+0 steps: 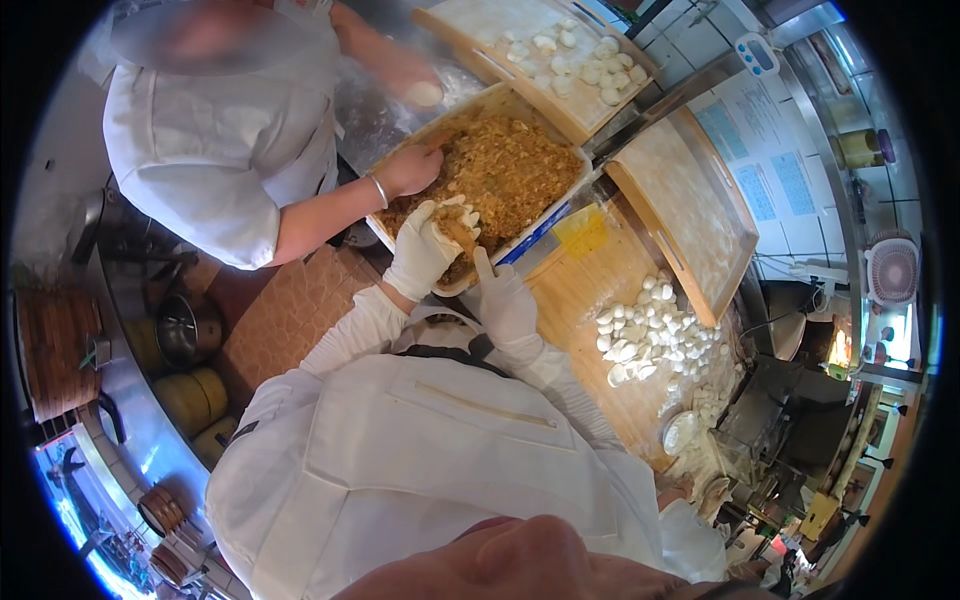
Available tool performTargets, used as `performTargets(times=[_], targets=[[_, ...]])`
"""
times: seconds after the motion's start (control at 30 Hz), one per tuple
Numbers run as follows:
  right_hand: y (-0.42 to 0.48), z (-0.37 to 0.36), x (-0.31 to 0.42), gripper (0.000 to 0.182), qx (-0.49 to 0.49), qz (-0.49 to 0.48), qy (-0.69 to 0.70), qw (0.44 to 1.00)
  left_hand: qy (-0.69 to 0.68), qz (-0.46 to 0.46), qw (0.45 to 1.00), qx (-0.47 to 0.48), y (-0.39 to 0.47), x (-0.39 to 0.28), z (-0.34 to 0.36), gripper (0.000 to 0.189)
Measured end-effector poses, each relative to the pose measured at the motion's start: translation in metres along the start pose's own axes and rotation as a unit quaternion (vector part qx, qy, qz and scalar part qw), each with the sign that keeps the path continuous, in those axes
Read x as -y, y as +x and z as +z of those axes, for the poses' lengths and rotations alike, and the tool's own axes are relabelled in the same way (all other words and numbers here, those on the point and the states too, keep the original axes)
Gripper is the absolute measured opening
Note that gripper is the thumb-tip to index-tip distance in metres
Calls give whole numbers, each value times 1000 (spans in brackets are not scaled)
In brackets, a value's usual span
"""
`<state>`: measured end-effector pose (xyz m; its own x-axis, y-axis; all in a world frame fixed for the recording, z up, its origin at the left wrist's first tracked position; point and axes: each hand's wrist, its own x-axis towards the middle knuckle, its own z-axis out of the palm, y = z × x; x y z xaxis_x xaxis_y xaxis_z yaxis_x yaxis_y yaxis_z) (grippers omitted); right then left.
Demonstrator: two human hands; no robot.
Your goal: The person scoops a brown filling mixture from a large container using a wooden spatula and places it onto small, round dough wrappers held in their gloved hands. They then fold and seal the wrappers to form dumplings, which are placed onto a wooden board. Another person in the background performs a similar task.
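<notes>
My left hand [420, 251], in a white glove, cups a round dough wrapper [451, 219] with brown filling on it, above the near edge of a white tub [384, 234]. In my gloved right hand [506, 296] is a narrow, filling-coated spatula [463, 240], its tip against the filling in the wrapper; the handle is mostly hidden by my fingers. Chopped brown filling [510, 172] fills much of the tub. A co-worker's bare hand [416, 171], with a bracelet at the wrist, reaches into the tub's left side. The co-worker's other hand [426, 91] holds a pale dough piece beyond it.
Small dough pieces [645, 330] lie on the floured wooden board [562, 281] at right, near a yellow scraper [583, 231]. A floured wooden tray [686, 202] leans behind them. Another tray [487, 64] holds shaped dumplings [600, 67]. A person's hand [675, 491] shows at lower right.
</notes>
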<state>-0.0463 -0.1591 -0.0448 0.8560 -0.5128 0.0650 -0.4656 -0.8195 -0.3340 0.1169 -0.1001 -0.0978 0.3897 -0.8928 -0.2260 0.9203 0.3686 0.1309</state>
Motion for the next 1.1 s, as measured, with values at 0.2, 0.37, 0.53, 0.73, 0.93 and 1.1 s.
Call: performTargets(times=[0.2, 0.37, 0.53, 0.73, 0.93, 1.1], targets=[[-6, -6, -17, 45, -69, 9, 204, 977, 70, 14, 997, -7, -1, -5, -7, 39], [2, -3, 1, 44, -30, 42, 135, 989, 50, 2, 998, -30, -1, 0, 4, 35], [-4, 8, 3, 48, 30, 40, -38, 998, 114, 70, 990, -46, 2, 9, -13, 34], [-9, -2, 1, 47, 24, 14, -32, 999, -28, -15, 999, -43, 5, 4, -21, 37], [-14, -4, -11, 45, -35, 32, 142, 989, 6, -9, 1000, -15, 1, 3, -32, 37], [-12, 0, -11, 43, -41, 49, 155, 986, 48, 2, 998, -29, -2, 5, -24, 38]])
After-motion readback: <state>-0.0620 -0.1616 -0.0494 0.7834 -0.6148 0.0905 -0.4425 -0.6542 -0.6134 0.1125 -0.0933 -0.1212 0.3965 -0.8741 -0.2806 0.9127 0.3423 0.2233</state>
